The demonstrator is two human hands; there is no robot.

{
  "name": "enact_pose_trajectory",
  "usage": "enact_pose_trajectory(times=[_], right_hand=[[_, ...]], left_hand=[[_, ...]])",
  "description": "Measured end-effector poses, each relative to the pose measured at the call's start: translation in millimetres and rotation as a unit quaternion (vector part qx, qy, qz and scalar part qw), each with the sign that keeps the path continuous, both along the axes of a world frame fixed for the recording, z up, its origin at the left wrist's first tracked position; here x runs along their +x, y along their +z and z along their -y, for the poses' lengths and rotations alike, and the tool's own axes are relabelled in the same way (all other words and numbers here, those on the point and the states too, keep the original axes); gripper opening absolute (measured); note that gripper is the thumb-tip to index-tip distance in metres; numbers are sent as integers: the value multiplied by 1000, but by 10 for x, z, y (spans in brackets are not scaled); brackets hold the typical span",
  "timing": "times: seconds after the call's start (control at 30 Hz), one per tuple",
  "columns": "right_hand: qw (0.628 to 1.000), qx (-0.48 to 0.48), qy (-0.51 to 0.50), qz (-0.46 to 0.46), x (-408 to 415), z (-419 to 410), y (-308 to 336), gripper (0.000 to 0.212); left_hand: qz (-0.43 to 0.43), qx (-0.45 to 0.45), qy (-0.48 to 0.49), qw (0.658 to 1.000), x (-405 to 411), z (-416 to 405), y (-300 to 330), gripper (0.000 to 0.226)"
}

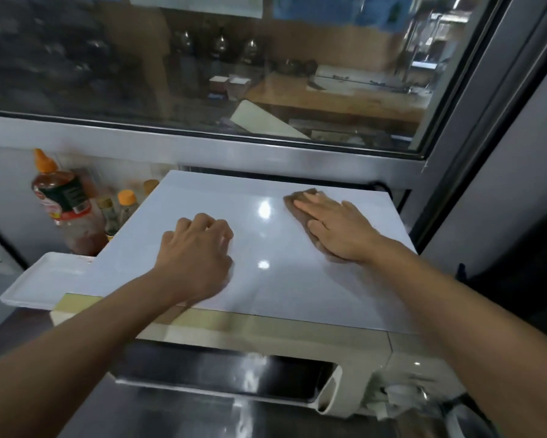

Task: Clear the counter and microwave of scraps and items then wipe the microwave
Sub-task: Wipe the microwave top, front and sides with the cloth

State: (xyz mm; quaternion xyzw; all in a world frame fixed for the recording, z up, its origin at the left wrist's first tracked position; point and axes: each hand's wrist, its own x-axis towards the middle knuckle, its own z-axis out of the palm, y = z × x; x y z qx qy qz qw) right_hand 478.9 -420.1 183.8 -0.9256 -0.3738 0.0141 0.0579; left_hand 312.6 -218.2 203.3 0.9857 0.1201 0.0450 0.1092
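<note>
No text can be read: the sauce bottle carries a label (dark green and red), its print blurred.

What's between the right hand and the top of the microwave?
A brown cloth lies flat under the right hand, pressed against the white microwave top. The head view shows it.

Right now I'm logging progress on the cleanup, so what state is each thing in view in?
Left hand: fingers curled, resting on the microwave top, holding nothing.
Right hand: fingers straight, pressing the brown cloth flat.
Brown cloth: spread on the top's far right, mostly under the hand.
Microwave: top bare and glossy; door shut.
White tray: lying flat left of the microwave.
Sauce bottle: upright, orange cap on.
</note>
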Motion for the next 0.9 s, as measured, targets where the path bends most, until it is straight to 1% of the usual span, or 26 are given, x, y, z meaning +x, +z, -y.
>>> enact_pose_trajectory(times=[0.07, 0.13, 0.17, 0.23, 0.3, 0.37, 0.43, 0.5, 0.53, 0.57, 0.67, 0.8, 0.83, 0.9], right_hand=[[999, 2, 37, 2, -346, 103, -14, 54], [995, 20, 97, 11, -743, 328, 11, 58], [993, 28, 117, 3, -875, 466, 34, 58], [991, 33, 129, -19, -880, 720, 49, 55], [994, 36, 104, -11, -626, 893, 40, 53], [998, 48, 40, -3, -228, 1015, 12, 55], [995, 98, -9, -26, 163, 1090, -41, 51], [987, 145, -20, -59, 394, 1093, -90, 50], [983, 166, -25, -74, 430, 1077, -107, 53], [979, 185, -33, -81, 414, 1061, -123, 56], [971, 208, -69, -91, 109, 1107, -146, 47], [959, 254, -61, -112, -617, 1332, -166, 47], [955, 264, -58, -118, -810, 1377, -168, 49], [960, 256, -40, -106, -1141, 1468, -211, 62]], left_hand=[[-5, 9, 14, 1000, -18, 95, 17, 39], [9, -4, 14, 1000, -39, 242, 14, 40], [24, -16, 3, 1000, -50, 338, 4, 41], [49, -30, -36, 998, -56, 549, -17, 43], [51, -35, -56, 997, -38, 732, -47, 42], [45, -27, -49, 997, -10, 838, -87, 39], [41, -12, -37, 998, -2, 865, -110, 38], [35, -8, -29, 999, -8, 868, -112, 38], [31, -10, -24, 999, -12, 871, -111, 38], [27, -10, -21, 999, -13, 881, -107, 38], [17, -4, -13, 1000, -23, 916, -107, 37], [12, -10, -15, 1000, -56, 890, -124, 37], [13, -11, -20, 1000, -74, 887, -128, 37], [24, -17, -30, 999, -142, 903, -135, 37]])
